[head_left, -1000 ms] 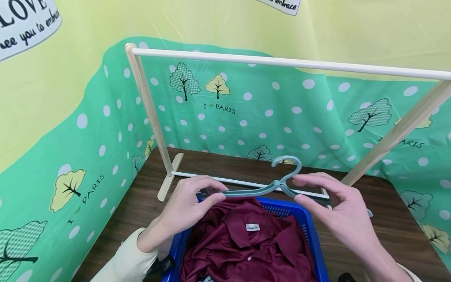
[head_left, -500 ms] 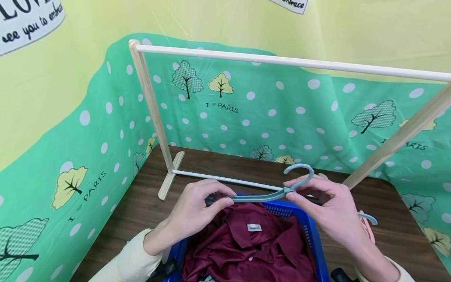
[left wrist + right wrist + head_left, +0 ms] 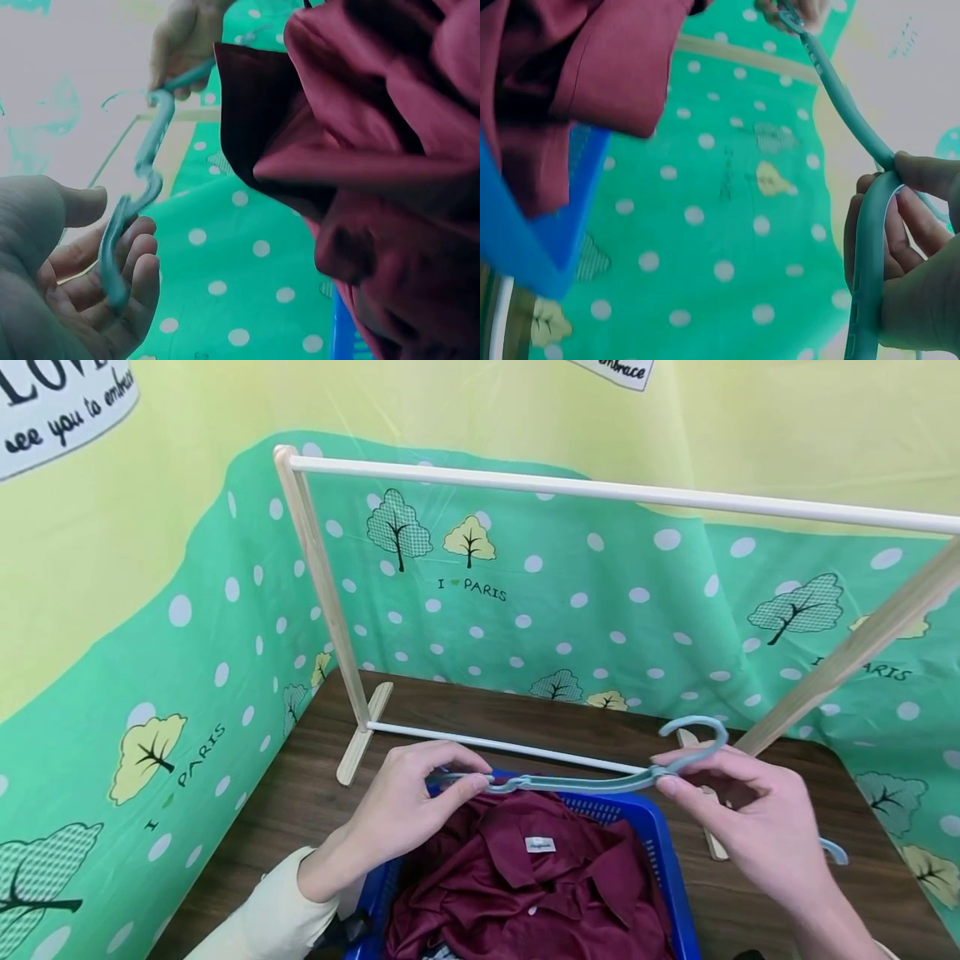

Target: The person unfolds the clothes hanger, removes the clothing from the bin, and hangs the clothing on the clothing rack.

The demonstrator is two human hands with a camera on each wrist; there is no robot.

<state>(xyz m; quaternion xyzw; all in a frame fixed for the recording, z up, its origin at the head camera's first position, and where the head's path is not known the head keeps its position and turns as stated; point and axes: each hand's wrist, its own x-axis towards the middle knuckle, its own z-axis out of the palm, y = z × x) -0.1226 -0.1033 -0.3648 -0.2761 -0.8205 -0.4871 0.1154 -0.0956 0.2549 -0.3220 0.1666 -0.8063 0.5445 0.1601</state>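
Observation:
A light blue-green clothes hanger (image 3: 577, 783) is held sideways above the basket, its hook at the right. My left hand (image 3: 405, 797) has one end of it between thumb and fingers; the left wrist view shows that hanger end (image 3: 112, 262) lying across the curled fingers. At the base of the hook, my right hand (image 3: 757, 818) pinches the hanger, and the right wrist view shows one hanger arm (image 3: 866, 277) running down beside the palm. Below both hands, a maroon collared shirt (image 3: 525, 893) lies bunched in a blue basket (image 3: 670, 885).
Behind the basket stands a rack with a white top bar (image 3: 600, 489) and wooden posts (image 3: 322, 577). Another blue hook (image 3: 834, 852) shows beyond my right hand on the dark wood table (image 3: 247, 852). A patterned cloth (image 3: 555, 585) surrounds the table at the back and left.
My right hand first closes on the hanger at the hook's base, then shifts right along with the hook. The hanger slides rightward through my left hand, which stays almost in place.

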